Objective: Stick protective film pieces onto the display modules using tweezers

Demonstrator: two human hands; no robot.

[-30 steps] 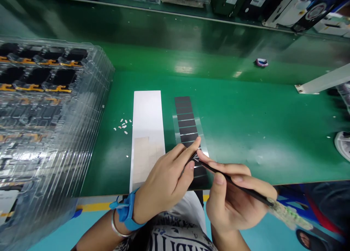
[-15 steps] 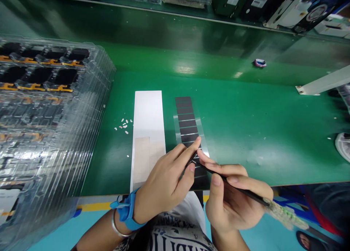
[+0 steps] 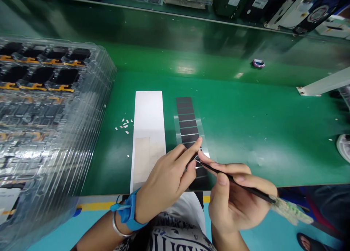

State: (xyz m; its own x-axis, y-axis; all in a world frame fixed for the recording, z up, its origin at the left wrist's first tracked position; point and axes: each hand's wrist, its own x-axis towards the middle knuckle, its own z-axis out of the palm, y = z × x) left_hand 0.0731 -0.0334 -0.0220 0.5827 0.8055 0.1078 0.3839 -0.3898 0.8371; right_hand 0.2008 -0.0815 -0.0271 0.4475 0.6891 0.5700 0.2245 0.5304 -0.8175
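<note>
My left hand [image 3: 166, 181], with a blue wrist strap, pinches a small dark piece at its fingertips, just above a clear strip of black rectangular pads [image 3: 188, 125]. My right hand [image 3: 235, 203] is closed on black tweezers [image 3: 235, 180] whose tips meet the left fingertips over the strip's near end. To the left of the strip lies a white sheet [image 3: 149, 112] with pale beige squares on its near half.
A tall stack of clear plastic trays [image 3: 46, 127] holding black parts with orange flex fills the left. Small white scraps [image 3: 124, 125] lie on the green mat. A small pink-and-blue object [image 3: 258, 63] lies farther back. Boxes line the far edge; a white bar [image 3: 322, 84] juts in from the right.
Almost nothing has changed: both hands stay together at the strip's near end, with only slight shifts of the fingers and tweezers.
</note>
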